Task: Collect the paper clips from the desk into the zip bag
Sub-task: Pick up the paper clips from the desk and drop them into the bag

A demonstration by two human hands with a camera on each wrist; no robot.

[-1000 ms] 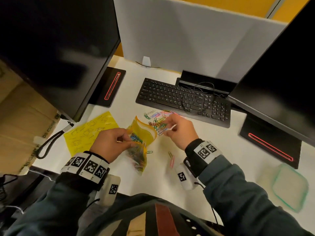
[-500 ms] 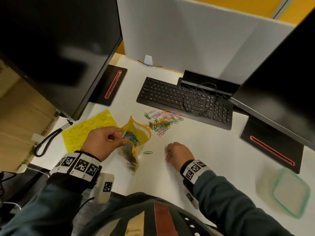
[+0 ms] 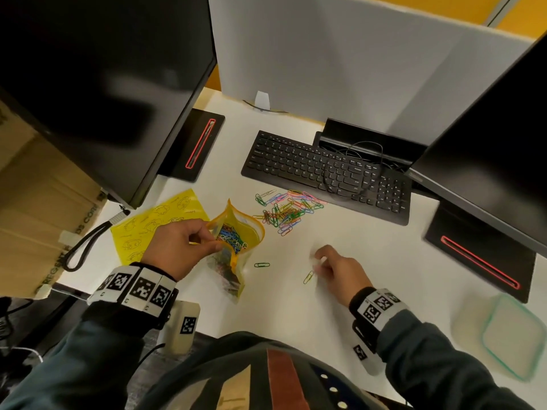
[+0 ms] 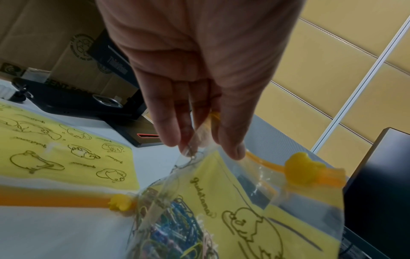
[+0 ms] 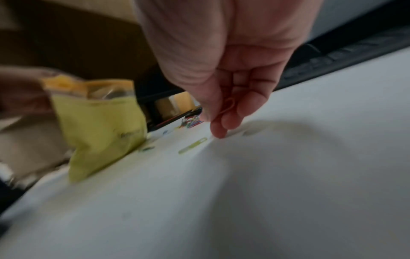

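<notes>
My left hand [image 3: 211, 242] pinches the rim of the yellow zip bag [image 3: 245, 232] and holds its mouth open; the bag stands on the desk with several coloured clips inside. In the left wrist view the thumb and fingers [image 4: 177, 133] pinch the clear bag wall [image 4: 255, 206]. A pile of coloured paper clips [image 3: 284, 211] lies in front of the keyboard. My right hand [image 3: 319, 261] is low over the desk and pinches a pink paper clip [image 5: 228, 106]. A yellow-green clip [image 3: 308, 276] [image 5: 192, 145] lies just left of its fingertips. A green clip [image 3: 262, 265] lies beside the bag.
A black keyboard [image 3: 325, 173] with a loose cable lies behind the pile. Two dark monitors overhang both sides on stands [image 3: 195, 149] [image 3: 479, 255]. A yellow printed sheet [image 3: 159, 223] lies left of the bag. A green-rimmed container [image 3: 512, 335] sits at the front right.
My right hand left the pile by the keyboard, came down to the front of the desk and picked up a pink clip there. The left hand kept holding the bag open.
</notes>
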